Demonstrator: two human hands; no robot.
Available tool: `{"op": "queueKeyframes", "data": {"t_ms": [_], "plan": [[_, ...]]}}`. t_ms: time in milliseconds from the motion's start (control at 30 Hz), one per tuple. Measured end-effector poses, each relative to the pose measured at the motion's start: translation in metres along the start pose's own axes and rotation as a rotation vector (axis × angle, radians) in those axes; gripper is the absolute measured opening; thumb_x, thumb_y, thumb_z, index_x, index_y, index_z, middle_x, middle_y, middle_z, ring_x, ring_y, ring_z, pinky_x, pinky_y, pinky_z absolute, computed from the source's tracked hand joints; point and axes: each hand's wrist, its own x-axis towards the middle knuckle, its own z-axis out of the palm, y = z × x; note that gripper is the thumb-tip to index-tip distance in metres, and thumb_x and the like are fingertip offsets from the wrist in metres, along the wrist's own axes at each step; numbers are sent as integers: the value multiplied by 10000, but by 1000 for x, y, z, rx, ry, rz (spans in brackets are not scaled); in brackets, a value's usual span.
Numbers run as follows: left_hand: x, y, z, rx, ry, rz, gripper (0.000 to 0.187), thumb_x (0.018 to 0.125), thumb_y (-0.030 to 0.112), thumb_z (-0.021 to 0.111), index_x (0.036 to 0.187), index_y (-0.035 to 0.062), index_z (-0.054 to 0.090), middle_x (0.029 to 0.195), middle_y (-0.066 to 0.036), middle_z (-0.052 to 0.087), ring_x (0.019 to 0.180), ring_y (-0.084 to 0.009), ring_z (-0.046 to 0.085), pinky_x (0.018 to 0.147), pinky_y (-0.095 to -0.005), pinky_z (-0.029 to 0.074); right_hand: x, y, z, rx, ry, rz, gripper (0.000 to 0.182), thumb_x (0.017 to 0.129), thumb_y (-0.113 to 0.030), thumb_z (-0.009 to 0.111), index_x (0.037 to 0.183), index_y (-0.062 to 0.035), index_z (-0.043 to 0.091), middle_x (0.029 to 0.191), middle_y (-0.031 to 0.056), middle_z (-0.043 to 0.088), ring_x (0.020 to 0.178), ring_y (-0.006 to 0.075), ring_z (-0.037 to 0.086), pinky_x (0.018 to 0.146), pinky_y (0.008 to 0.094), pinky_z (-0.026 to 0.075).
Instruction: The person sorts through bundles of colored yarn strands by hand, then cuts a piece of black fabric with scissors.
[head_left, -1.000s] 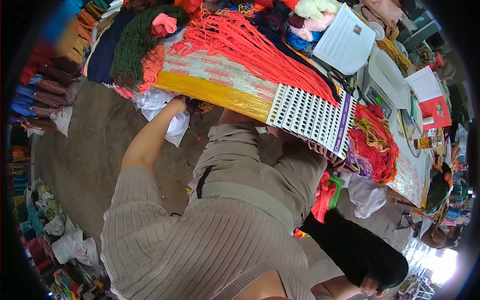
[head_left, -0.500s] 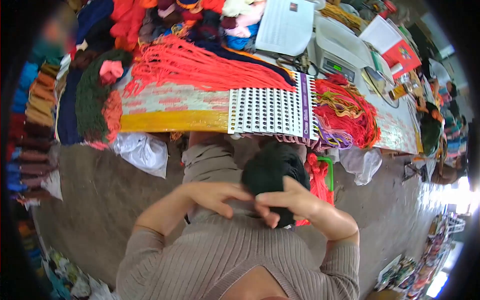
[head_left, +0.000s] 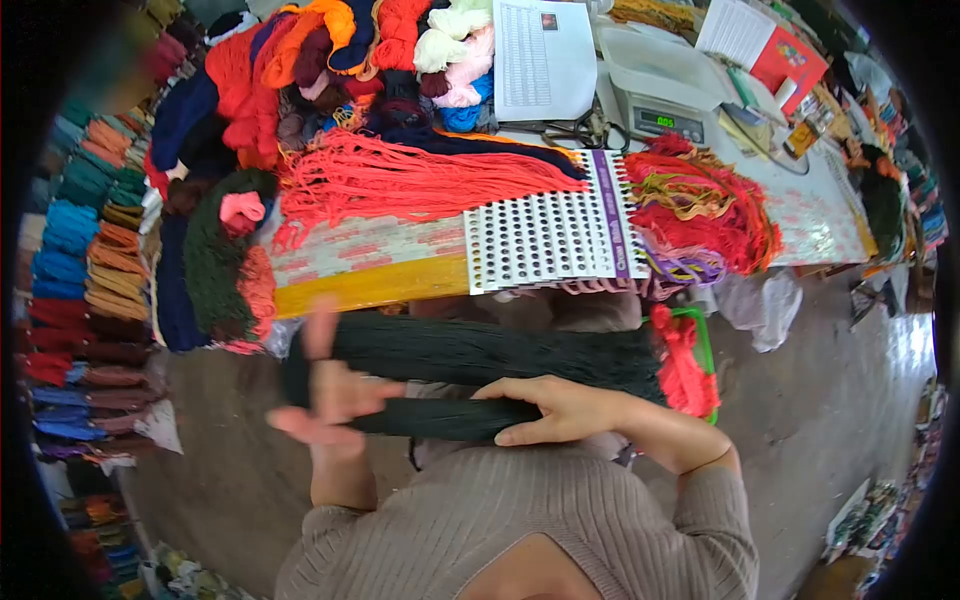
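A long dark green yarn skein [head_left: 500,350] lies stretched across my lap, looping back at its left end. At that left loop is my left hand [head_left: 340,395], blurred by motion, its fingers spread against the yarn. My right hand [head_left: 555,410] is wrapped round the nearer strand, thumb below and fingers above. Just beyond the skein, at the table's edge, lies a white card [head_left: 550,235] with rows of holes and a purple strip. Coral-red threads [head_left: 400,175] run over the card's left part.
The table [head_left: 370,290] has a yellow front edge. It bears red and multicolour threads [head_left: 690,215], a scale [head_left: 665,90], scissors [head_left: 590,128], a printed sheet [head_left: 545,60] and a bottle [head_left: 800,138]. A green basket [head_left: 707,350] stands right of my lap.
The dark yarn has gone from a bundle on my lap to a long stretched loop. My left hand has moved left, away from my right hand, which has closed round the yarn. The view has shifted.
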Motion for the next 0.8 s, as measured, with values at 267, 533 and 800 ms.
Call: {"op": "queueKeyframes", "data": {"t_ms": [267, 533, 800], "plan": [[1, 191, -16, -153, -42, 266, 685, 888, 100, 479, 1455, 118, 94, 844, 39, 484, 738, -83, 506, 779, -270, 431, 16, 17, -13, 114, 121, -109, 404, 854, -226, 617, 1158, 19, 512, 1092, 126, 586, 986, 191, 568, 868, 306, 453], [11, 32, -53, 617, 489, -114, 627, 937, 465, 379, 1357, 4, 324, 1152, -141, 563, 1101, -242, 515, 997, -377, 346, 13, 40, -9, 250, 268, -29, 345, 891, -185, 584, 1182, -16, 509, 1113, 75, 588, 1016, 136, 557, 872, 286, 452], [14, -90, 5, 516, -170, -416, 520, 940, 247, 474, 1349, -42, 334, 1397, -161, 356, 1294, -228, 338, 1035, -351, 310, 19, 48, 4, 296, 522, -169, 263, 855, -138, 628, 1071, -8, 555, 858, 2, 582, 740, 43, 521, 635, 210, 434]]}}
